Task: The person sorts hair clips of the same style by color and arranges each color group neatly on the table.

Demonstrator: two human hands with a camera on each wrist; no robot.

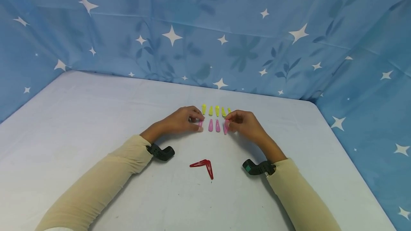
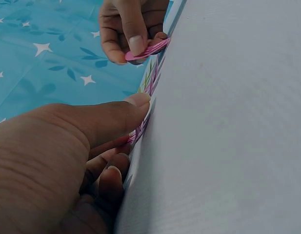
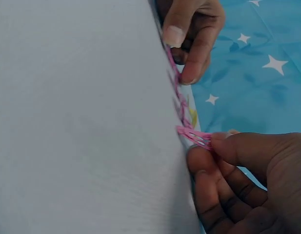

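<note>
My left hand (image 1: 184,119) pinches a pink hair clip (image 1: 200,122) at the left end of a row, with the thumb at its near end and a finger at its far end. At the row's right end, my right hand (image 1: 244,124) grips another pink hair clip (image 1: 226,127) between thumb and fingers. The right wrist view shows that pink clip (image 3: 194,136) tilted up from the cloth. Two more pink clips, a left one (image 1: 210,125) and a right one (image 1: 217,126), lie side by side between the hands.
Just beyond the pink row lies a row of several yellow hair clips (image 1: 217,110). Closer to me, two red hair clips (image 1: 209,169) meet at an angle on the white-covered table (image 1: 154,195). A blue star-patterned curtain (image 1: 192,20) hangs behind the table.
</note>
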